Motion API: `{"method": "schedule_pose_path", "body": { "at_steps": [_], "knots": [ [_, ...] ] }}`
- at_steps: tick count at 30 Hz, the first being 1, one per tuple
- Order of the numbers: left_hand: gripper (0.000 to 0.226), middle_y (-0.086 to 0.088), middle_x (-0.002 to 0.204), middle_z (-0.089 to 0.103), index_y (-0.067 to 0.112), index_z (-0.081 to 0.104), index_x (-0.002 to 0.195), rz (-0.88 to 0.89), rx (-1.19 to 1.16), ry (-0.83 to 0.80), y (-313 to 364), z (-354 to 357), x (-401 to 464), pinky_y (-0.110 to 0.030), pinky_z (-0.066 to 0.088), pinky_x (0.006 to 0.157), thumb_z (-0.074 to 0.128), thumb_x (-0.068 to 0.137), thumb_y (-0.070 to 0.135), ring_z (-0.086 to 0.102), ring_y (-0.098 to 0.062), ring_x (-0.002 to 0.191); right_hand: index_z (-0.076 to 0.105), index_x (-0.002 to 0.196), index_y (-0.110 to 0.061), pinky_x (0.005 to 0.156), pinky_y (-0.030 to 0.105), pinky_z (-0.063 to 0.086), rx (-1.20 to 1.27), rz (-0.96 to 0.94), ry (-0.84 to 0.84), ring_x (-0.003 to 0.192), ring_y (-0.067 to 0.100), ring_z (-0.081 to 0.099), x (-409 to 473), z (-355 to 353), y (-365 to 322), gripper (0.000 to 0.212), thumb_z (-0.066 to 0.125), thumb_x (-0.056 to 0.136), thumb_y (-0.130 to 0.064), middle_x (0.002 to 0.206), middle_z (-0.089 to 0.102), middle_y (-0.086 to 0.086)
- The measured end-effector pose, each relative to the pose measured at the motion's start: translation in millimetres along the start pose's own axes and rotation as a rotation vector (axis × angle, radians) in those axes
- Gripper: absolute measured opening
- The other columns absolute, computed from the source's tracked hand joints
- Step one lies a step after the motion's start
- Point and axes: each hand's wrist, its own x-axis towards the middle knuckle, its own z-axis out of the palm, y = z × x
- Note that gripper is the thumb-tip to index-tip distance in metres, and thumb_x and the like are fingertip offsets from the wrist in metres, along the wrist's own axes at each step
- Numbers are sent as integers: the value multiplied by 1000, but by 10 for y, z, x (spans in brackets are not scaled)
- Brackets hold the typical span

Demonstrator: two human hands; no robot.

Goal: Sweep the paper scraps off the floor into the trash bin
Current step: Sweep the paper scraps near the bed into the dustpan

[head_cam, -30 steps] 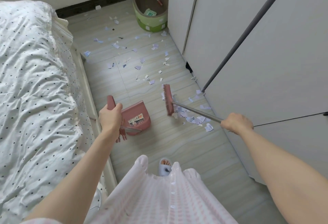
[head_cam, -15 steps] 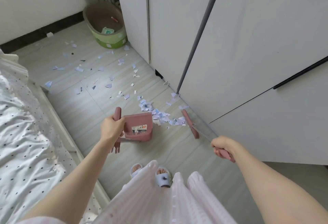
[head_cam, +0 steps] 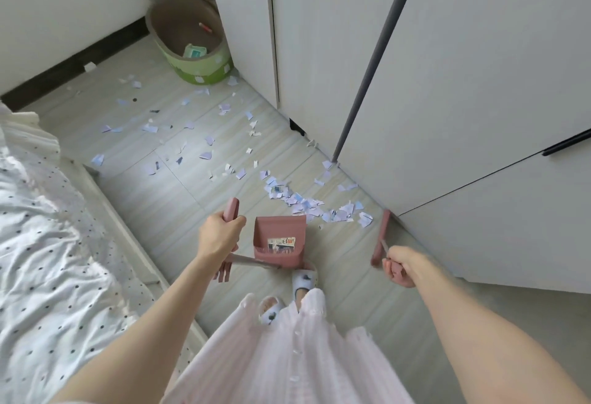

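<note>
My left hand (head_cam: 219, 237) grips the pink handle of the dustpan (head_cam: 279, 240), which stands on the floor in front of my feet. My right hand (head_cam: 399, 267) grips the pink handle of the broom; its pink head (head_cam: 382, 235) lies on the floor against the wardrobe base. A swept band of paper scraps (head_cam: 307, 203) lies just beyond the dustpan, between it and the broom head. More scraps (head_cam: 192, 135) are scattered across the floor toward the green trash bin (head_cam: 192, 45), which stands at the far end beside the wardrobe.
A bed with a dotted white sheet (head_cam: 48, 243) fills the left side. White wardrobe doors (head_cam: 447, 83) line the right, leaving a narrow floor strip between them. My slippered feet (head_cam: 303, 280) stand just behind the dustpan. A dark skirting board (head_cam: 73, 67) runs along the far wall.
The broom head has swung right and back to the wardrobe base, leaving the scraps gathered in a band by the dustpan. The dustpan has come nearer my feet, and my view has turned right.
</note>
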Motion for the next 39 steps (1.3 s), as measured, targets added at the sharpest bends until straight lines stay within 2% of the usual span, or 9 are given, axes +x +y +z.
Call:
{"method": "schedule_pose_path", "body": {
  "at_steps": [6, 11, 16, 18, 22, 26, 31, 35, 39],
  "knots": [
    [15, -6, 60, 49, 10, 48, 70, -81, -3, 48, 92, -63, 242, -24, 42, 48, 53, 84, 12, 47, -22, 47, 38, 68, -7, 31, 2, 28, -41, -104, 20, 11, 8, 25, 40, 468, -590, 34, 19, 95, -1, 23, 39, 4],
    [14, -5, 60, 50, 10, 50, 71, -127, -17, 95, 170, -182, 415, -28, 45, 56, 53, 85, 13, 48, -20, 44, 42, 75, -3, 28, 4, 28, -226, -148, -1, 10, 9, 25, -87, 718, -934, 28, 22, 94, 1, 57, 46, 12],
    [17, -7, 61, 50, 11, 48, 68, -169, -67, 169, 205, -260, 502, -29, 48, 55, 51, 85, 12, 49, -22, 46, 43, 82, 2, 29, 5, 29, -458, -239, 13, 13, 7, 37, -152, 854, -1240, 23, 23, 92, 4, 22, 42, 5],
    [18, -8, 61, 50, 12, 48, 67, -183, -75, 179, 200, -279, 530, -28, 48, 53, 51, 85, 12, 50, -23, 48, 46, 86, 1, 31, 3, 29, -520, -244, 8, 13, 6, 36, -224, 855, -1389, 23, 24, 93, 1, 20, 41, 5],
    [18, -8, 59, 50, 12, 48, 66, -183, -75, 182, 190, -328, 579, -26, 44, 50, 52, 84, 12, 48, -23, 48, 39, 61, -4, 32, 0, 25, -602, -255, -11, 12, 7, 31, -444, 775, -1655, 39, 27, 98, -8, 21, 39, 3],
    [20, -7, 61, 50, 12, 48, 65, -169, -71, 187, 257, -335, 612, -28, 44, 55, 52, 85, 12, 49, -23, 49, 40, 61, -4, 40, 6, 26, -623, -314, 17, 13, 8, 30, -514, 760, -1757, 37, 32, 97, -9, 45, 44, 8],
    [19, -8, 64, 52, 13, 49, 67, -165, -30, 183, 262, -349, 607, -38, 52, 63, 52, 85, 14, 53, -25, 52, 42, 62, -2, 36, 7, 25, -794, -329, 102, 11, 11, 28, -501, 795, -1725, 33, 30, 92, -4, 19, 38, 6],
    [16, -7, 62, 53, 12, 51, 70, -162, 52, 178, 181, -339, 544, -47, 59, 70, 52, 85, 17, 59, -29, 59, 53, 36, 1, 35, 11, 27, -883, -257, 124, 14, 13, 37, -375, 746, -1588, 63, 29, 94, -5, 17, 37, 7],
    [15, -7, 63, 55, 16, 51, 71, -182, 67, 163, 82, -334, 490, -50, 59, 73, 53, 86, 19, 62, -30, 63, 43, 66, -1, 35, 9, 29, -770, -186, 96, 20, 13, 42, -183, 721, -1328, 36, 29, 98, -11, 20, 40, 4]
  ]
}}
